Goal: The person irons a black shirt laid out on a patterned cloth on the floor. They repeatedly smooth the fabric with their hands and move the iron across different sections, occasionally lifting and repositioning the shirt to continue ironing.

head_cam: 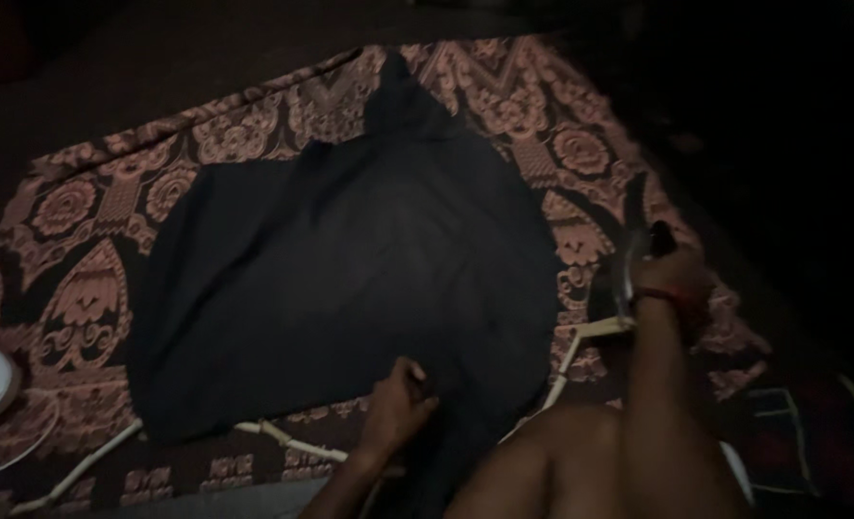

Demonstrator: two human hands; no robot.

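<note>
Two hands in view, dim light. Left hand [398, 402] pinches near edge of dark garment [350, 279], spread flat on patterned cloth [90, 250]. Right hand [662, 279] closed round iron [631, 274], just beside garment's rt edge. White cord [283, 437] nearby.

Dim room, patterned pink-and-black floor spread [90, 240], perhaps bare dark floor [158, 67] beyond its edge.

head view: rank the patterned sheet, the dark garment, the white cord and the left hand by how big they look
1. patterned sheet
2. dark garment, spread flat on it
3. white cord, long but thin
4. left hand, pinching the garment's near edge; nearer the camera, so cord versus hand is unsure
</note>
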